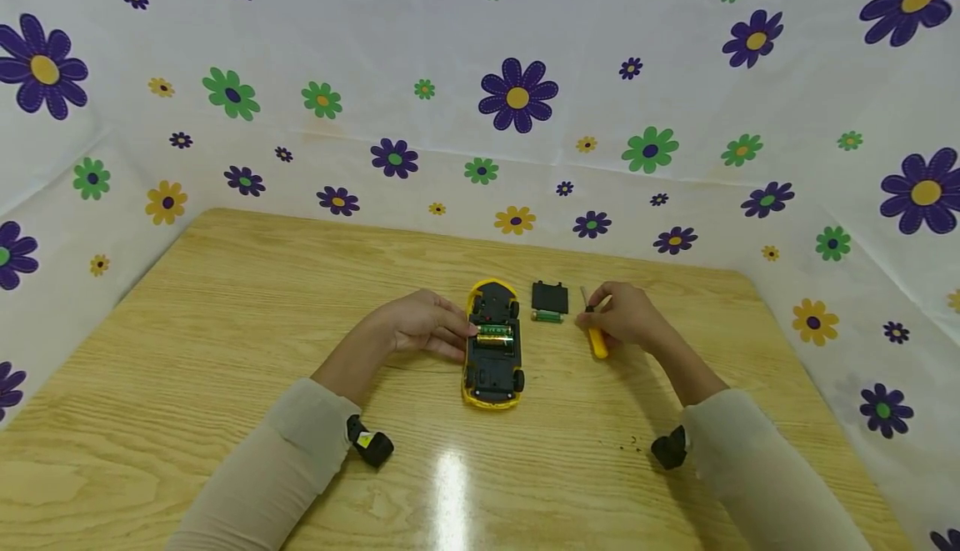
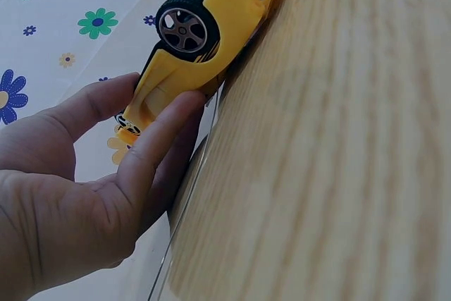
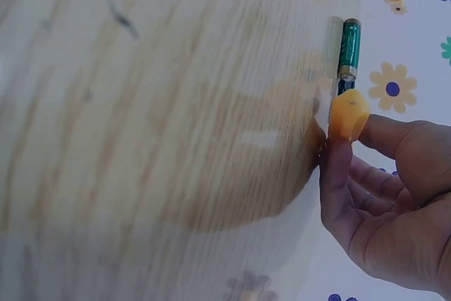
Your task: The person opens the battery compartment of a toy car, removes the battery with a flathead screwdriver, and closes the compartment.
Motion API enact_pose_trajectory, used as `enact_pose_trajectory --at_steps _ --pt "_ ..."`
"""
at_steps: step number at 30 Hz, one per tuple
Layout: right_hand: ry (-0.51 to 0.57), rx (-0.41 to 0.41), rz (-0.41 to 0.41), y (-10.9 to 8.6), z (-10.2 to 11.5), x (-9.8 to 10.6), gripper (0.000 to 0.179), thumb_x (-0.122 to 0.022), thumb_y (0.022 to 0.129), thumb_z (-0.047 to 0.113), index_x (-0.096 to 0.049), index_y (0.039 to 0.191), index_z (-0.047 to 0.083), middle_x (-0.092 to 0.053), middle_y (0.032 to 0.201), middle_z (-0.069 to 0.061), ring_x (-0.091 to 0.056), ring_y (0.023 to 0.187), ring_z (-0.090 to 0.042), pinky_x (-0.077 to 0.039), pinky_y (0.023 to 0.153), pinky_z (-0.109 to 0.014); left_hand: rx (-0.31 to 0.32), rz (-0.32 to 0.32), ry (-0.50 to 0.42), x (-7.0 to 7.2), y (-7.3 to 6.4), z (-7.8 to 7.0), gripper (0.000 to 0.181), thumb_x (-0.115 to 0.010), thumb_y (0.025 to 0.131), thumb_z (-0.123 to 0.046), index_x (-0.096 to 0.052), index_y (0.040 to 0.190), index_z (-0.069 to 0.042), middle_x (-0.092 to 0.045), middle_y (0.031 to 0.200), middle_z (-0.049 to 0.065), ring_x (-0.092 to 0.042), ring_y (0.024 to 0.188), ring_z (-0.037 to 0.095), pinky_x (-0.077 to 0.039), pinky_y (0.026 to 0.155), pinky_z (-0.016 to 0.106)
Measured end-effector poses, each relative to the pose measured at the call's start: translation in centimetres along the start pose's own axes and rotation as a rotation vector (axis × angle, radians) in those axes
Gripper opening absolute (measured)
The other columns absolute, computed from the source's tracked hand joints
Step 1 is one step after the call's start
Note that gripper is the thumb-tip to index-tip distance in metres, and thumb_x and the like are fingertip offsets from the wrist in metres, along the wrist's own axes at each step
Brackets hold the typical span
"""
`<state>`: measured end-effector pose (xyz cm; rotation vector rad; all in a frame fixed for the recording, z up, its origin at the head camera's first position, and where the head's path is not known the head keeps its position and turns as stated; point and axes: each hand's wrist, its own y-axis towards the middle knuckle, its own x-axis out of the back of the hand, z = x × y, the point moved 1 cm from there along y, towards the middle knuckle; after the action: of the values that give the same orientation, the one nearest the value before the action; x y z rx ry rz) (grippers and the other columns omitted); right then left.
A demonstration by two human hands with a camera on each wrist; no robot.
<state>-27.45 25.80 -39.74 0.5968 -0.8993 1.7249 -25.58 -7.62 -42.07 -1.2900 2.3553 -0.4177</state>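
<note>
Here, the toy car (image 1: 493,376) lies wheels-up on the table (image 1: 300,272), with 2 batteries (image 1: 495,331) in its open compartment. At the car's left side, the left hand (image 1: 423,324) pinches its edge between thumb and fingers. Right of the car lie a black cover (image 1: 550,297) and 1 loose battery (image 1: 547,317). Farther right of the car, the right hand (image 1: 628,315) is clamped on a yellow-handled screwdriver (image 1: 597,344).

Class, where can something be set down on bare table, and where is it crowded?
The widest bare patch of table lies left of the left sleeve, reaching the flowered cloth. Another lies between the sleeves, nearer than the toy car, with dark specks toward the right sleeve. It is crowded around the car, black cover, loose battery and screwdriver.
</note>
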Motion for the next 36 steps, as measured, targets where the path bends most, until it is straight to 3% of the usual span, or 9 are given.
enact_pose_trajectory --at_steps 8,13,21,28,36 --pt "-0.042 -0.01 0.015 -0.1 0.0 0.3 0.04 -0.074 0.097 0.029 -0.057 0.116 -0.002 -0.068 0.086 -0.013 -0.066 0.065 -0.02 -0.061 0.061 -0.031 -0.001 0.003 -0.002 0.1 0.3 0.1 0.006 -0.069 0.095 0.002 -0.068 0.099 0.005 -0.068 0.105 0.018 -0.072 0.095 0.03 -0.062 0.092 0.046" --pt "-0.104 0.034 0.033 -0.3 0.3 0.9 0.04 -0.071 0.099 0.028 -0.057 0.119 -0.004 -0.07 0.089 -0.014 -0.066 0.066 -0.021 -0.059 0.06 -0.03 -0.002 0.005 0.0 0.0 0.3 0.1 0.006 -0.07 0.095 0.001 -0.068 0.099 0.005 -0.068 0.105 0.019 -0.072 0.095 0.03 -0.062 0.092 0.046" --pt "-0.23 0.191 -0.01 -1.0 1.8 1.3 0.041 -0.07 0.1 0.03 -0.062 0.123 -0.003 -0.071 0.102 -0.018 -0.067 0.078 -0.024 -0.062 0.07 -0.038 0.0 0.003 0.002 0.0 0.2 0.1 0.01 -0.07 0.095 0.001 -0.068 0.103 0.006 -0.069 0.106 0.02 -0.072 0.096 0.031 -0.062 0.092 0.046" --pt "-0.272 0.392 -0.024 -1.5 4.0 -0.4 0.033 -0.07 0.099 0.027 -0.067 0.118 0.001 -0.07 0.095 -0.01 -0.066 0.08 -0.022 -0.061 0.071 -0.039 0.004 -0.002 -0.001 0.1 0.1 0.0 0.021 -0.07 0.095 0.001 -0.067 0.114 0.009 -0.068 0.109 0.021 -0.071 0.098 0.031 -0.061 0.093 0.046" --pt "-0.288 0.55 -0.007 -2.8 6.8 -2.3 0.03 -0.071 0.099 0.025 -0.069 0.116 0.001 -0.064 0.086 0.001 -0.057 0.075 -0.015 -0.054 0.067 -0.035 0.004 0.0 0.006 0.0 -0.1 0.0 0.025 -0.07 0.095 0.0 -0.066 0.118 0.01 -0.068 0.112 0.022 -0.071 0.1 0.032 -0.062 0.093 0.046"
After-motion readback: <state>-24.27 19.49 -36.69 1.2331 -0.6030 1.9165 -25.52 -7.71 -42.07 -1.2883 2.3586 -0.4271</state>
